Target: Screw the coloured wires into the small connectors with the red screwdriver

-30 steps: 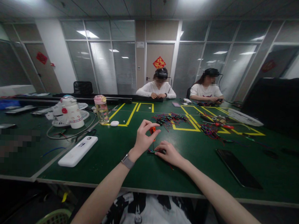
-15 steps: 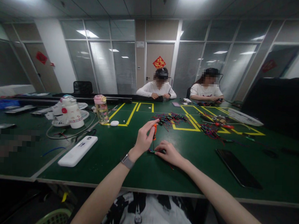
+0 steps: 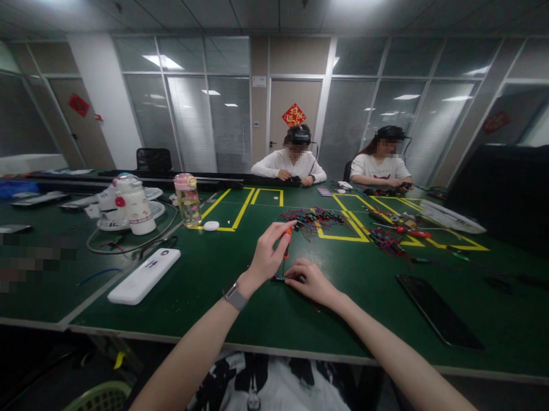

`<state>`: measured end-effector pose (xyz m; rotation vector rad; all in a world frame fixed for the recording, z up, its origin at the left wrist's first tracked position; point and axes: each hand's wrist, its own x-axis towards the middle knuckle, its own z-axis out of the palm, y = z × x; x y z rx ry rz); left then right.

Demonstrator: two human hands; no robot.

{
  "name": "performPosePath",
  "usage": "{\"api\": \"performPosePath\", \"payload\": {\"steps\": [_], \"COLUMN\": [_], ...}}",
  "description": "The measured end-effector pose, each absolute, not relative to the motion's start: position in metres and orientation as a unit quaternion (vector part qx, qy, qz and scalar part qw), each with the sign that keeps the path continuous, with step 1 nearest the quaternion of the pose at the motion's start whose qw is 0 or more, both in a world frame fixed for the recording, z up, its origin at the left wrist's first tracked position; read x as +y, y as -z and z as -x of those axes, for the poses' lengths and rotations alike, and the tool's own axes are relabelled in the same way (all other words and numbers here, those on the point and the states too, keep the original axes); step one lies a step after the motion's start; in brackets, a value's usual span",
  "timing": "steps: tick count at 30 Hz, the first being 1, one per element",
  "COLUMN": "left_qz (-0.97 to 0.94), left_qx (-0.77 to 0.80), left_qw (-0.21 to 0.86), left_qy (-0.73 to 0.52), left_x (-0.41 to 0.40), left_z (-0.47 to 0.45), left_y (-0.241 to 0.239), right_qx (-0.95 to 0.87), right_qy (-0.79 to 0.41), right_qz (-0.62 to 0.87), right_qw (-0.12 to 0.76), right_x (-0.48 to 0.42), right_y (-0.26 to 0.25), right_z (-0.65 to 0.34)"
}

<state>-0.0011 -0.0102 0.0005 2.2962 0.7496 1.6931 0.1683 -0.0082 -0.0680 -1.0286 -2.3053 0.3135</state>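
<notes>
My left hand (image 3: pixel 268 253) is closed round the orange handle of a screwdriver (image 3: pixel 288 234). The screwdriver stands upright, its thin shaft pointing down at a small green circuit board (image 3: pixel 280 278) on the table. With its fingers pinched, my right hand (image 3: pixel 313 282) holds that board by its right end. Short red wires show just below the right hand. Fingers cover part of the handle and of the board. Beyond my hands lies a pile of small boards with red and blue wires (image 3: pixel 313 220).
On the green table (image 3: pixel 196 299), a white power bank (image 3: pixel 144 276) lies left and a black phone (image 3: pixel 438 311) right. A clear bottle with a pink lid (image 3: pixel 188 201) and a white jug (image 3: pixel 139 207) stand at left. Red-handled tools (image 3: pixel 413 232) lie at right. Two people sit opposite.
My left hand's fingers have shifted slightly on the screwdriver handle, which now shows less orange. My right hand and the circuit board stay in place.
</notes>
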Motion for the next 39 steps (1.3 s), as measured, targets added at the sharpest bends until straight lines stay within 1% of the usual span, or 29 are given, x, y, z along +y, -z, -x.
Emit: {"api": "performPosePath", "payload": {"steps": [5, 9, 23, 39], "left_qz": [-0.780, -0.771, -0.746, -0.749], "left_qx": [0.239, 0.244, 0.290, 0.264], "left_qw": [0.143, 0.148, 0.068, 0.138], "left_qy": [-0.561, -0.569, -0.595, -0.591], "left_x": [-0.0048, -0.0049, -0.0078, -0.0070], "left_z": [0.0020, 0.0014, -0.0003, -0.0010], "left_y": [0.0023, 0.0017, 0.0003, 0.0015], "right_qx": [-0.867, -0.868, -0.865, -0.872], "right_qy": [-0.116, -0.114, -0.112, -0.108], "right_qz": [0.384, 0.379, 0.389, 0.377], "right_qw": [0.296, 0.299, 0.295, 0.295], "right_x": [-0.0080, -0.0077, -0.0075, -0.0063], "right_y": [0.0684, 0.0689, 0.0698, 0.0704], "right_z": [-0.1684, -0.1688, -0.1693, -0.1702]}}
